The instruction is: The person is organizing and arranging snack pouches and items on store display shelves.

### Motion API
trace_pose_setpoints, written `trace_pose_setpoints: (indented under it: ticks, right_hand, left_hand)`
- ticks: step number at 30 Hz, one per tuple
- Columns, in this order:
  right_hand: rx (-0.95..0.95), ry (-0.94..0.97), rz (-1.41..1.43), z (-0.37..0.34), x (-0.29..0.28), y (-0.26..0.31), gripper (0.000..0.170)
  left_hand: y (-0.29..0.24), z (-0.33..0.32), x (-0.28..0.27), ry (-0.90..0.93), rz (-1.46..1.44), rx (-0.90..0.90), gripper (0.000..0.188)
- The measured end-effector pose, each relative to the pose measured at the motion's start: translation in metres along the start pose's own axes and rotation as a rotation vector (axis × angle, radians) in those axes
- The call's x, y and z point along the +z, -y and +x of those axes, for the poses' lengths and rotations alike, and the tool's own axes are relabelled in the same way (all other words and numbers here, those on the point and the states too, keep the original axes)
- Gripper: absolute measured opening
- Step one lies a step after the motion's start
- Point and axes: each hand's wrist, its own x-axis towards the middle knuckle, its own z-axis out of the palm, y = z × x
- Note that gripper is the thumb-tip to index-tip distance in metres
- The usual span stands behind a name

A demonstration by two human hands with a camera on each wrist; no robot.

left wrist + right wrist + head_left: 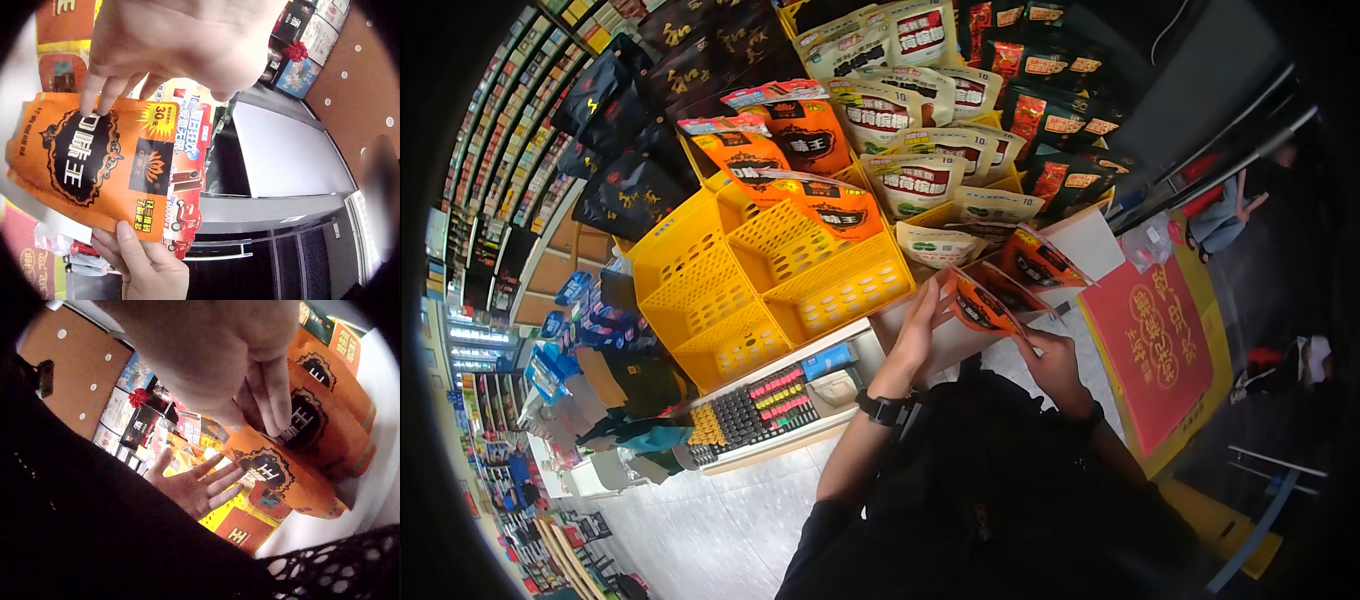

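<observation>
An orange pouch (119, 162) with a black emblem and a yellow starburst label is between my hands. My right hand (1055, 368) pinches one edge of it, thumb (130, 244) on the printed face and fingers behind. Against the other part of the pouch, my left hand (915, 335) rests with straight fingers; in the right wrist view this left hand (194, 487) shows its palm, fingers spread. More orange pouches (1045, 255) stand close behind in a white box (1090, 245). In the right wrist view my right hand (219, 356) has its fingers in between pouches.
A yellow crate (690, 250) with perforated dividers stands left, orange pouches (810, 135) in its back compartments. Cream pouches (915, 185) and dark green pouches (1060, 125) fill rows behind. A tray of small coloured items (760, 410) lies below. A red mat (1150, 360) is at right.
</observation>
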Motion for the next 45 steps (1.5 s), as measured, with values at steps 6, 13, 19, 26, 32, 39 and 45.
trace_pose_setpoints:
  ticks: [6,13,19,26,32,39,45]
  right_hand:
    - [-0.003,-0.041,-0.112,-0.002,-0.011,-0.016,0.021]
    - [0.117,-0.129,-0.094,0.000,-0.005,-0.002,0.022]
    - [0.331,0.304,0.015,-0.004,-0.031,0.032,0.017]
    - [-0.064,0.202,0.513,0.068,0.070,0.066,0.043]
    - [-0.159,-0.059,0.415,0.152,0.121,0.104,0.057]
    - [-0.153,-0.048,0.266,0.193,0.131,0.103,0.039]
    - [-0.205,-0.122,0.470,0.171,0.090,0.125,0.017]
  left_hand:
    - [-0.004,0.025,0.022,0.087,-0.023,0.047,0.079]
    - [0.007,0.027,0.006,0.049,-0.034,0.074,0.071]
    - [-0.018,0.001,-0.044,-0.318,0.023,0.236,0.050]
    - [-0.109,0.012,-0.123,-0.729,0.303,0.606,0.055]
    - [-0.132,0.041,-0.136,-0.714,0.201,0.483,0.076]
    - [-0.133,0.037,-0.132,-0.617,0.214,0.490,0.073]
    - [-0.131,0.020,-0.118,-0.716,0.323,0.664,0.068]
